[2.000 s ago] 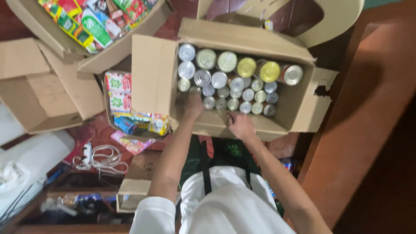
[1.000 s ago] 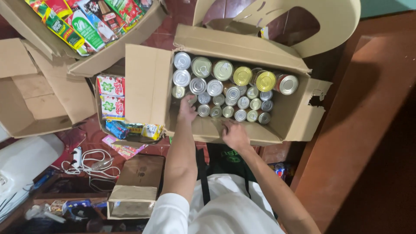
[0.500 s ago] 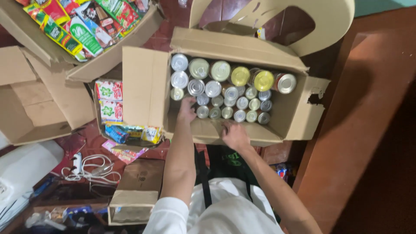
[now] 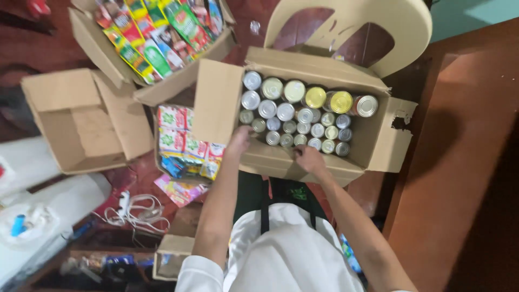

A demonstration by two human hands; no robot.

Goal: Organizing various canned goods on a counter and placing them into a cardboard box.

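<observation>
A: Where are the hands right now?

B: Both are at the near edge of the open cardboard box (image 4: 373,146) packed with upright cans (image 4: 294,116). The left hand (image 4: 238,141) rests at the near-left corner, fingers curled down over the wall; I can't tell whether it grips a can or only the cardboard. The right hand (image 4: 308,158) sits on the near wall, fingers bent toward the front row of small cans, touching or almost touching them. Whether it clasps anything I can't tell either.

A: And around them?

B: Beyond the fingers the cans run in rows, small silver ones nearest, larger silver and yellow-topped ones (image 4: 315,97) farthest. Left of the left hand an upright box flap (image 4: 218,100) stands, and past it a carton of colourful packets (image 4: 184,140). Farther left lies an empty box (image 4: 81,121); beyond that, another box of bright sachets (image 4: 157,38). A cream plastic chair (image 4: 351,21) stands behind the can box.

A: What could go wrong?

B: My guess: the cans are tightly packed, so fingers may slip between rims or knock a neighbour askew. The box looks heavy; pulling on the soft near wall could tear it, as the right flap already shows a ragged hole (image 4: 399,121).
</observation>
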